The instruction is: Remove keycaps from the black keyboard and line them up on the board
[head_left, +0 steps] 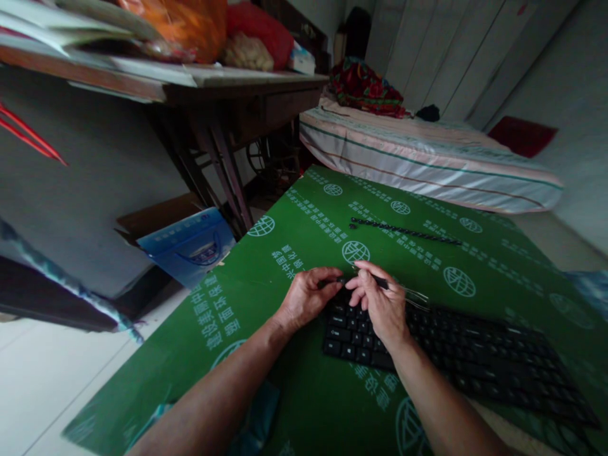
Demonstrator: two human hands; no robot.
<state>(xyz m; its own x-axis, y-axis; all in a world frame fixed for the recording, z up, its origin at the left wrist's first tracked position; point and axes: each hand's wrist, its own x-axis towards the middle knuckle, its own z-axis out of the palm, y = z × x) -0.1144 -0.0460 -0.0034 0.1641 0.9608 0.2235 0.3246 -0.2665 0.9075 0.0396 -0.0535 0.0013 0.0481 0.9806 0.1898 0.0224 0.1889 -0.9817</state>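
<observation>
A black keyboard [479, 354] lies across the green board, its left end under my hands. My left hand [308, 294] is closed at the keyboard's upper left corner, pinching a small black keycap [341, 280] between thumb and fingertips. Close beside it, my right hand [382, 304] is curled around a keycap puller [417, 296], whose dark handle lies in the fingers and whose wire loops stick out to the right. Farther back on the board, several loose black keycaps [408, 232] form a slanting row. The right forearm covers part of the keys.
The green printed board [294, 228] serves as the work surface. Left of it, a blue paper bag [192, 244] stands on the floor below a wooden table [247, 85] loaded with bags. A bed [427, 152] stands behind. A twisted cord [71, 278] hangs at left.
</observation>
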